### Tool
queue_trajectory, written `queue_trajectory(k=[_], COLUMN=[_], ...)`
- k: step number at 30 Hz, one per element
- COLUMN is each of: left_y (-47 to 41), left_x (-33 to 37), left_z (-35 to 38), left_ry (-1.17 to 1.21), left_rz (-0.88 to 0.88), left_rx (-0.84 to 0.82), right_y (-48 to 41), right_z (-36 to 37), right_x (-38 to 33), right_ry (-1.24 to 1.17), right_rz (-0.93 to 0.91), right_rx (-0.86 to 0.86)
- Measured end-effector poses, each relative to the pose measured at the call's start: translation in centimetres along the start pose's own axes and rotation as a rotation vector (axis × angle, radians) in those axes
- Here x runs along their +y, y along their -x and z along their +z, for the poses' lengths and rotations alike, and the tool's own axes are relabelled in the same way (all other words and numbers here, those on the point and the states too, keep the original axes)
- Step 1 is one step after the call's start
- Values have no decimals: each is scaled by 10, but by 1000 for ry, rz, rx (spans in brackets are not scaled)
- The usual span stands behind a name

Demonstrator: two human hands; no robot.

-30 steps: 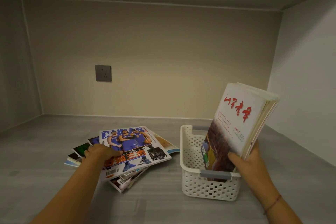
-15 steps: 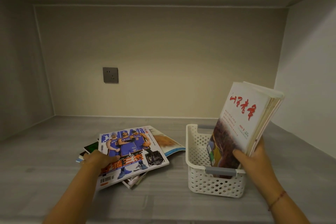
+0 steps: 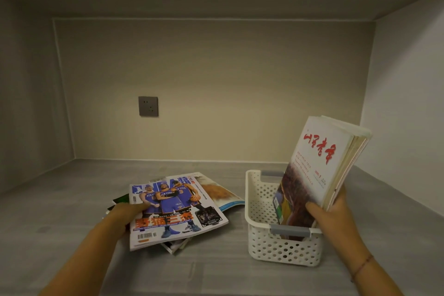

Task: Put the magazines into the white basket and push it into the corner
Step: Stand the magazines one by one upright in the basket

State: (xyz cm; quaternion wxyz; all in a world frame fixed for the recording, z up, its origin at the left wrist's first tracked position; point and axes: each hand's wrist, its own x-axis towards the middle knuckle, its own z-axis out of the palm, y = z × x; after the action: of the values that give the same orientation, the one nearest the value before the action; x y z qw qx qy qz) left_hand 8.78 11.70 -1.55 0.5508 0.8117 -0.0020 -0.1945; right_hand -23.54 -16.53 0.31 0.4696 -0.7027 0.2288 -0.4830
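A white perforated basket (image 3: 262,202) with grey handles stands on the grey shelf, right of centre. A bundle of magazines with a white cover and red lettering (image 3: 319,166) stands tilted in the basket, its lower end inside. My right hand (image 3: 332,214) grips the bundle near its lower right edge. Left of the basket lies a loose pile of magazines (image 3: 216,191); the top one is a basketball magazine (image 3: 173,209). My left hand (image 3: 125,216) grips the left edge of that basketball magazine, thumb on the cover.
The shelf is a recess with a back wall, a white side wall (image 3: 406,103) on the right and a grey wall on the left. A grey power socket (image 3: 148,106) sits on the back wall. The back right corner lies behind the basket.
My left hand has taken hold of the basketball magazine's left edge and its near side looks raised from the pile. The right hand still holds the bundle in the basket. The camera has pulled back.
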Motion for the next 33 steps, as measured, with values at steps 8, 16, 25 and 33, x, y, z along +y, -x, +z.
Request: queue_trajectory(k=[8, 16, 25, 33], left_y=[26, 93, 151, 168], left_x=[36, 84, 102, 80], left_z=[24, 66, 148, 211], left_ry=[25, 106, 200, 142], left_rz=[236, 818, 1170, 1203], left_rx=[-48, 184, 403, 311], right_y=[-1, -3, 0, 0], right_z=[0, 1, 0, 0], right_x=[1, 3, 1, -2], right_ry=[-1, 1, -35, 4], right_rz=[-28, -38, -44, -75], right_rx=[-16, -26, -53, -54])
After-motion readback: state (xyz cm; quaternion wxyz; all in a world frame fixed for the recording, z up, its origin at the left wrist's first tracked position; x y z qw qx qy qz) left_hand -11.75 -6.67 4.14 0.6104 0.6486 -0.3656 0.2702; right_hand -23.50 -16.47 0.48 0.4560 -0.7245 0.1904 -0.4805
